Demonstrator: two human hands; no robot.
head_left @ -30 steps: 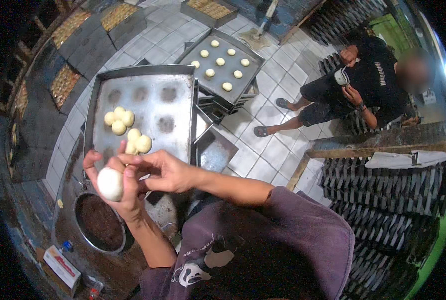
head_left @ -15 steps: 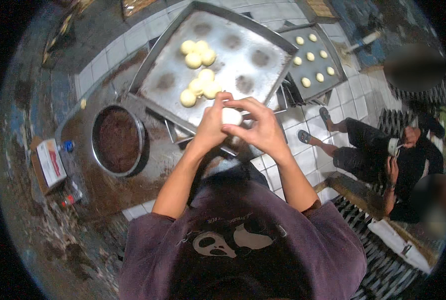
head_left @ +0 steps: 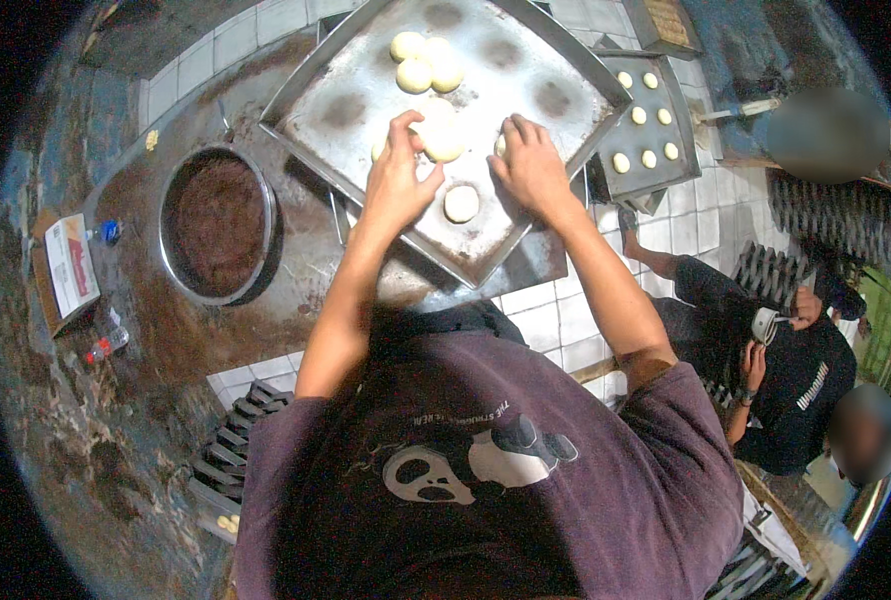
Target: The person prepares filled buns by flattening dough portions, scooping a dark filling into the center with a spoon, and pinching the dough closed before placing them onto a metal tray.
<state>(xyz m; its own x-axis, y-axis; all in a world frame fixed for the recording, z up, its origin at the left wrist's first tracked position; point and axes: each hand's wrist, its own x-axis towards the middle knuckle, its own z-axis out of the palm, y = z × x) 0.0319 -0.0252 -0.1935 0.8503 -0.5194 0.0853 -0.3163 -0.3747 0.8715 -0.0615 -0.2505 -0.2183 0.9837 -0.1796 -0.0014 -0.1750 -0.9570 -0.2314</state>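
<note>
A large metal baking tray [head_left: 336, 165] holds several pale dough balls. One clump of dough balls [head_left: 428, 64] lies toward its far side. My left hand [head_left: 394, 185] is beside another clump, thumb and fingers spread apart around the near side of a dough ball [head_left: 444, 143]. Part of one more ball shows behind that hand's fingers. My right hand [head_left: 533, 168] is on the tray to the right, fingers curled down over a pale dough ball [head_left: 501, 146] that they mostly hide. Between my hands, nearer to me, a whiter dough ball [head_left: 462, 204] sits alone on the metal.
A round metal bowl of dark brown filling [head_left: 221, 225] stands left on the worn table [head_left: 296, 290]. Beyond it are a carton [head_left: 71, 270] and a plastic bottle [head_left: 109, 345]. A second tray [head_left: 656, 150] with spaced dough balls lies right. A seated person [head_left: 786, 370] holds a cup.
My hands, together around a white ball before, have parted. That ball now appears to sit on the tray's near part. The left hand has moved to the clump, the right hand to the right.
</note>
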